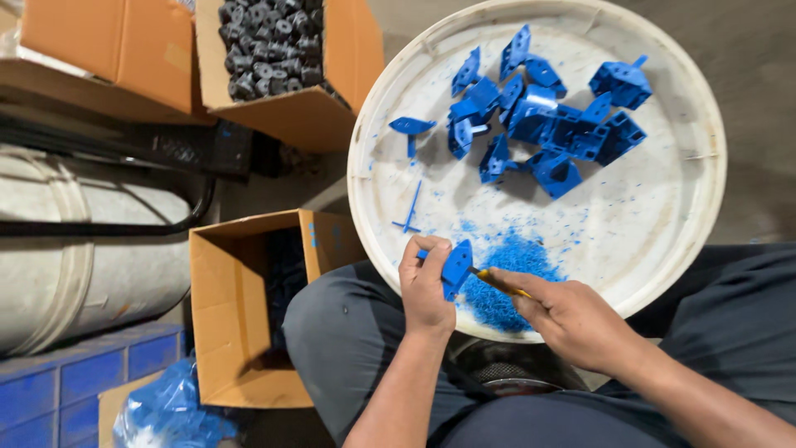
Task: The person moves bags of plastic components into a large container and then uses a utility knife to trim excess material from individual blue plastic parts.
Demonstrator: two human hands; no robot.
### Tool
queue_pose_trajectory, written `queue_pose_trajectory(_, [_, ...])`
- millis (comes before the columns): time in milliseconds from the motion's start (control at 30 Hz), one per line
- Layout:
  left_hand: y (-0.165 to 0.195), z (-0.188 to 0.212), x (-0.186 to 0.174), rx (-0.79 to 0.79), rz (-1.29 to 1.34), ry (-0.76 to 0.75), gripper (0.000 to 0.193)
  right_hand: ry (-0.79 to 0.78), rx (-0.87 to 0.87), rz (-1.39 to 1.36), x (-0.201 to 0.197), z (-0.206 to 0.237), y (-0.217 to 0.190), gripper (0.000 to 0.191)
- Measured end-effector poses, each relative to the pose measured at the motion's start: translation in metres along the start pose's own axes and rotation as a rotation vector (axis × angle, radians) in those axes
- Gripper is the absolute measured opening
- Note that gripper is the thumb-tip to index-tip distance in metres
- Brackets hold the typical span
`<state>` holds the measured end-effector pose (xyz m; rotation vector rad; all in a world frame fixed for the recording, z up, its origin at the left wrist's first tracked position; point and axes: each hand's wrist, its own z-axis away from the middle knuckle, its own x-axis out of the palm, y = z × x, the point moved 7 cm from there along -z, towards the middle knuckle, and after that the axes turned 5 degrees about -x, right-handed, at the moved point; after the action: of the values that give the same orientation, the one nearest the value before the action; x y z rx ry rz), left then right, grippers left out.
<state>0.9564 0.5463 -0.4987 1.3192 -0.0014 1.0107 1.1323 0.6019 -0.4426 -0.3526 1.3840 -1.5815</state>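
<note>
Open brown cardboard box of black plastic parts [274, 41] at top left. Second open brown cardboard box [240, 323] beside the knee. Grey cylindrical drum [75, 249] lies at left; blue plastic bag [166, 411] at bottom.

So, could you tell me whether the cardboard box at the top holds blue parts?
No, the cardboard box at the top is filled with dark grey-black parts; the blue parts lie on the white tray.

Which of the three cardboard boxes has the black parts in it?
The box at the top, beside the white tray. It is heaped with black parts; the box by the knee looks dark inside, and the far-left one is closed.
</note>
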Motion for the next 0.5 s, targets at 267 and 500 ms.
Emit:
queue_pose_trajectory(267, [-0.005, 0.000, -0.003, -0.042, -0.039, 0.015, 0.017, -0.072, 0.158, -0.024, 0.013, -0.002, 0.020, 0.049])
queue_pose_trajectory(500, [-0.003, 0.003, -0.001, -0.039, -0.018, 0.000, 0.020, -0.157, 0.137, -0.339, 0.033, 0.000, 0.036, 0.055])
